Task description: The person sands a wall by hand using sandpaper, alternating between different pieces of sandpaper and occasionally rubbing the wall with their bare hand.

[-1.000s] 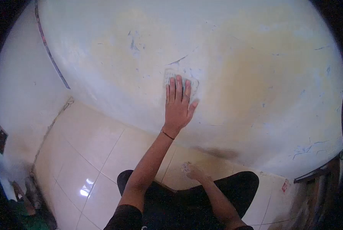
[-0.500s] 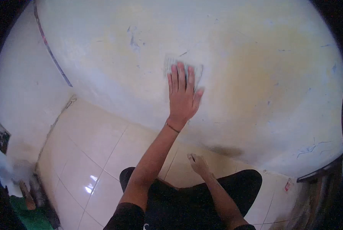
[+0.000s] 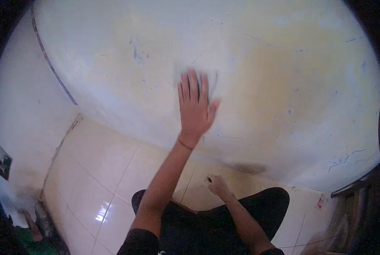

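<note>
Flat against the pale wall [image 3: 164, 110], my left hand [image 3: 194, 102] has its fingers stretched out and slightly spread. Under those fingers it presses a thin greyish sheet that looks like sandpaper [image 3: 214, 80], smeared by motion and largely covered by the hand. A cord bracelet [image 3: 185, 143] circles the left wrist. Lower down, my right hand [image 3: 218, 185] is curled closed above my lap, near the foot of the wall. A dark spot shows at its fingers; I cannot tell what it holds, if anything.
The wall carries yellowish patches, blue-grey chips and thin cracks. Glossy tiles [image 3: 98, 165] cover the floor. A side wall [image 3: 24, 102] meets it at left, with green fabric [image 3: 28, 242] in the lower corner. Dark wooden furniture [image 3: 360, 199] stands at right.
My left hand and the sheet have slid slightly down the wall. The whole view has shifted a little. My right hand stays curled in nearly the same place.
</note>
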Demonstrator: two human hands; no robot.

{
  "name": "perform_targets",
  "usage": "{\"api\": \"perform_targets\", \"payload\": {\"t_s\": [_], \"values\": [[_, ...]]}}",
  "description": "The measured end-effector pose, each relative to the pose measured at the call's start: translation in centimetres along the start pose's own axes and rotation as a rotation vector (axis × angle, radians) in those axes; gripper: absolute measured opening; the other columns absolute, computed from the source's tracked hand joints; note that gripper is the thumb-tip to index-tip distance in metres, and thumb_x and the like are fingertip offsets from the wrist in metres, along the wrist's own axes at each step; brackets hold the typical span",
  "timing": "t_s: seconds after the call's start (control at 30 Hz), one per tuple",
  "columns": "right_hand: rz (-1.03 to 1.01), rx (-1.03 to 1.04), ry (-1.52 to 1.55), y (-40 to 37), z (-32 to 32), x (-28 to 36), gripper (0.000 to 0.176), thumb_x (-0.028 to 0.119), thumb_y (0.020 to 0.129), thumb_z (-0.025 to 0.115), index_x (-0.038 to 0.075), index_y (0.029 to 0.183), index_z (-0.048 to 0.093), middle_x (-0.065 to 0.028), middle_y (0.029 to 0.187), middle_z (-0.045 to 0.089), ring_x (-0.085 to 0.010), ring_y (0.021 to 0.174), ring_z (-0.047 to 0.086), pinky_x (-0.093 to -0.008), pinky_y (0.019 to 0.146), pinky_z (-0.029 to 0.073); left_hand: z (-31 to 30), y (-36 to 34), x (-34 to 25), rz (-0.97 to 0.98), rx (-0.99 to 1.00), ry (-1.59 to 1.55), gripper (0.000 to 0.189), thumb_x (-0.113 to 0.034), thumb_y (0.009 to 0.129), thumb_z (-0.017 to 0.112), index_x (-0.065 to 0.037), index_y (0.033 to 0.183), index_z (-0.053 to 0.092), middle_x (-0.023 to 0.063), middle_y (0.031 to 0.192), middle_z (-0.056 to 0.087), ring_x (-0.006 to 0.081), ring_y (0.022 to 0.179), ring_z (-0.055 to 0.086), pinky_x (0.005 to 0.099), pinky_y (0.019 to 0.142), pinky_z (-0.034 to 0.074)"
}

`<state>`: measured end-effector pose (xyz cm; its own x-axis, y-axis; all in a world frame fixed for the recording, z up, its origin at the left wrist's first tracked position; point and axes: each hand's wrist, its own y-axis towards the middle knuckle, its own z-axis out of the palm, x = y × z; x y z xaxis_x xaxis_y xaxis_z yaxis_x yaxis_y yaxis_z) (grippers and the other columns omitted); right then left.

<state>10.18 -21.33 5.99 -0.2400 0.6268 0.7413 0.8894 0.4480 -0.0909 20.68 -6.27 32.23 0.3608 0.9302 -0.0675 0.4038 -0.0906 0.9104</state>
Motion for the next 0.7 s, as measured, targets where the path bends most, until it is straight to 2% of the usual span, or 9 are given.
{"api": "perform_targets", "payload": {"t_s": [0.07,0.13,0.17,0.27,0.37,0.43,0.57,0.63,0.7], "values": [[0.020,-0.021,0.017,-0.7,-0.4,1.0,0.024,0.023,0.077,0.061,0.004,0.091,0.059,-0.0204,0.084,0.064,-0.0404,0.078,0.062,-0.0477,0.072,0.049,0.6,-3.3,-0.5,-0.005,0.061,-0.015,0.069,-0.040,0.092,0.045,0.000,0.144,0.025,0.0259,0.150,0.016,0.0448,0.139,0.013,0.0564,0.110,0.012],[-0.068,-0.041,0.008,-0.5,0.3,-0.3,0.023,0.022,0.083,0.056,0.000,0.090,0.058,-0.0236,0.081,0.061,-0.0403,0.072,0.060,-0.0465,0.067,0.045,1.6,-3.9,-0.4,-0.013,0.045,-0.028,0.068,-0.041,0.093,0.043,0.000,0.144,0.025,0.0260,0.150,0.015,0.0448,0.139,0.012,0.0565,0.110,0.011],[-0.111,-0.046,0.005,-0.4,0.9,-1.1,0.024,0.022,0.086,0.053,-0.001,0.090,0.058,-0.0252,0.079,0.059,-0.0403,0.070,0.059,-0.0459,0.065,0.043,1.3,-2.1,-0.3,-0.013,0.005,-0.030,0.068,-0.041,0.093,0.042,0.000,0.144,0.025,0.0260,0.150,0.015,0.0448,0.139,0.012,0.0566,0.111,0.011],[-0.146,-0.189,-0.094,-0.2,2.6,-2.7,0.021,0.022,0.079,0.060,0.005,0.091,0.060,-0.0211,0.083,0.064,-0.0411,0.077,0.061,-0.0488,0.070,0.048,-1.4,5.1,-0.5,0.010,-0.099,-0.032,0.067,-0.041,0.094,0.040,-0.001,0.145,0.024,0.0258,0.151,0.015,0.0449,0.139,0.012,0.0567,0.110,0.011],[-0.073,-0.028,-0.031,-0.1,0.7,-1.1,0.026,0.025,0.086,0.054,0.000,0.090,0.058,-0.0238,0.081,0.061,-0.0399,0.074,0.060,-0.0450,0.067,0.044,-2.8,9.5,-0.3,0.079,-0.166,0.006,0.066,-0.040,0.094,0.041,-0.001,0.145,0.024,0.0258,0.151,0.015,0.0451,0.139,0.012,0.0568,0.110,0.012],[-0.034,-0.003,-0.010,-0.1,0.5,-0.8,0.027,0.026,0.087,0.053,0.000,0.090,0.058,-0.0239,0.081,0.061,-0.0402,0.075,0.059,-0.0450,0.067,0.044,-2.3,8.4,-0.7,0.045,-0.131,0.017,0.066,-0.042,0.095,0.040,-0.001,0.144,0.025,0.0261,0.150,0.015,0.0447,0.139,0.013,0.0568,0.110,0.013],[-0.075,-0.101,-0.052,-0.1,2.1,-2.2,0.027,0.026,0.087,0.053,-0.001,0.091,0.059,-0.0247,0.083,0.061,-0.0411,0.076,0.059,-0.0463,0.069,0.044,0.4,-0.4,-1.4,-0.004,0.047,-0.002,0.067,-0.040,0.095,0.039,0.000,0.146,0.019,0.0266,0.152,0.009,0.0458,0.140,0.007,0.0568,0.111,0.008],[-0.060,-0.073,-0.073,-0.4,1.8,-2.0,0.028,0.027,0.087,0.053,0.000,0.092,0.059,-0.0247,0.084,0.061,-0.0419,0.079,0.060,-0.0470,0.072,0.045,1.1,-3.2,-1.3,-0.002,0.119,0.008,0.068,-0.041,0.095,0.039,0.000,0.146,0.020,0.0272,0.151,0.009,0.0466,0.139,0.007,0.0568,0.111,0.008],[-0.048,-0.048,-0.092,-0.2,1.6,-1.6,0.029,0.027,0.087,0.053,0.000,0.093,0.059,-0.0248,0.085,0.061,-0.0425,0.081,0.060,-0.0476,0.074,0.045,0.4,-2.4,-1.4,0.000,0.125,0.027,0.068,-0.042,0.095,0.038,0.000,0.145,0.020,0.0271,0.151,0.009,0.0466,0.139,0.007,0.0567,0.111,0.008]]}}
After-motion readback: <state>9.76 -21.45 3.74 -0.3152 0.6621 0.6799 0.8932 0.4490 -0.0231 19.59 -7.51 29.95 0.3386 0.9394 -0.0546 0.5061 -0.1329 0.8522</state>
